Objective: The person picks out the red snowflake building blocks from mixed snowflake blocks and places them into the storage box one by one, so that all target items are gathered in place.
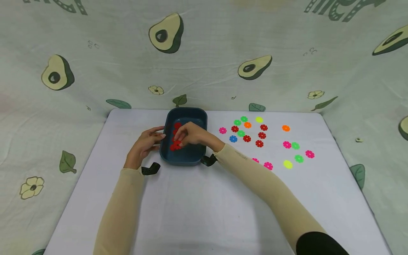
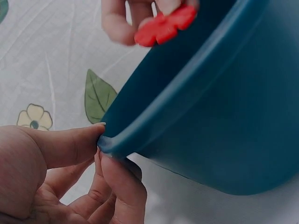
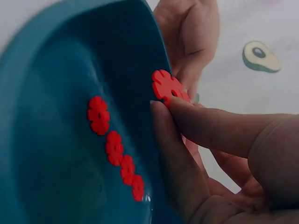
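Note:
A dark blue plastic tub (image 1: 188, 161) stands at the table's far side. My left hand (image 1: 143, 147) pinches its left rim (image 2: 135, 135) between thumb and fingers, plain in the left wrist view. Over the tub, my right hand (image 1: 196, 135) pinches a red flower-shaped disc (image 3: 167, 86) with slotted edges between thumb and index finger. That disc (image 2: 166, 29) hangs above the tub's rim in the left wrist view. Several like red discs (image 3: 114, 148) lie in a row on the tub floor; in the head view my right hand partly hides them.
To the tub's right, loose flower discs lie scattered on the white table (image 1: 197, 212): red (image 1: 259, 143), green (image 1: 299, 158), pink (image 1: 310, 154), orange (image 1: 285, 128), yellow (image 1: 288, 164) and one blue (image 1: 233, 139). My right forearm (image 1: 264, 187) passes over this side. An avocado-print cloth (image 1: 207, 71) hangs behind.

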Demonstrator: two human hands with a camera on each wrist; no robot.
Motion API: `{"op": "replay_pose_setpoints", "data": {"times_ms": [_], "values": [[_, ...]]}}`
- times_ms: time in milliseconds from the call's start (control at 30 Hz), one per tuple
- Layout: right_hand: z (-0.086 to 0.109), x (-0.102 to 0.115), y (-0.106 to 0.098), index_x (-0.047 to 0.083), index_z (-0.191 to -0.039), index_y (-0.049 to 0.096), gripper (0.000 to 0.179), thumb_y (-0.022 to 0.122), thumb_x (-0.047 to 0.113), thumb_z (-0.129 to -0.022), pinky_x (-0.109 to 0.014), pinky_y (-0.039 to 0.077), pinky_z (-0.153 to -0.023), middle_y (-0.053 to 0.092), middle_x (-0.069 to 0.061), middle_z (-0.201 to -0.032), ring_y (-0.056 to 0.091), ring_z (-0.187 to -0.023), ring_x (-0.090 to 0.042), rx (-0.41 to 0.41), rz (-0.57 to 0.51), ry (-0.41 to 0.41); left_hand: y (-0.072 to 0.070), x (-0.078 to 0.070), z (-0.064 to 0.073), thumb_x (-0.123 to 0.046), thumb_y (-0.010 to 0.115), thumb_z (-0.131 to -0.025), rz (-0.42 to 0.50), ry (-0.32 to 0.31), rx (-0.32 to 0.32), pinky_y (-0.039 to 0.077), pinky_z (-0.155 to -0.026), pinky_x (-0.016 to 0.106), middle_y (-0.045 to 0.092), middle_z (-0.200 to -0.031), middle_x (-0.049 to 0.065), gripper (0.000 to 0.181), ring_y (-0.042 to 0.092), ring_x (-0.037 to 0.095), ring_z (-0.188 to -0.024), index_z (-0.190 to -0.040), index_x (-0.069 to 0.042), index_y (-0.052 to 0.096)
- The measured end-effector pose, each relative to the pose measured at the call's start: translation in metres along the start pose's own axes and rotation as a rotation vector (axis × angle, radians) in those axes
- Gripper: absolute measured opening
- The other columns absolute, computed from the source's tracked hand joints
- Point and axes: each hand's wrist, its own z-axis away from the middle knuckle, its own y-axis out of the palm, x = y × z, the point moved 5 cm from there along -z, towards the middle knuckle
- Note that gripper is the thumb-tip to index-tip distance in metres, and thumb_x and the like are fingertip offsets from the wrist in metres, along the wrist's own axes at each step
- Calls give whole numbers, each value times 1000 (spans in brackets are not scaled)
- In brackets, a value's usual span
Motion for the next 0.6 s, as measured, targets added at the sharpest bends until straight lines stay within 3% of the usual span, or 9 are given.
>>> {"op": "replay_pose_setpoints", "data": {"times_ms": [367,600], "values": [[-26,-2,11,-5,-109,76,23,77,-14,-88,-26,59,-77,71,-10,-89,66,-80,-17,113,10,67,0,-1,0,-20,61,-109,3,0,8,50,-81,27,58,-134,5,61,61,11,-101,-165,-17,39],[-35,-4,19,-4,-110,76,23,76,-15,-88,-28,60,-78,73,-10,-90,68,-79,-17,212,60,113,-1,0,0,-19,60,-109,-6,13,13,51,-82,27,54,-146,14,60,62,11,-101,-165,-16,38]]}}
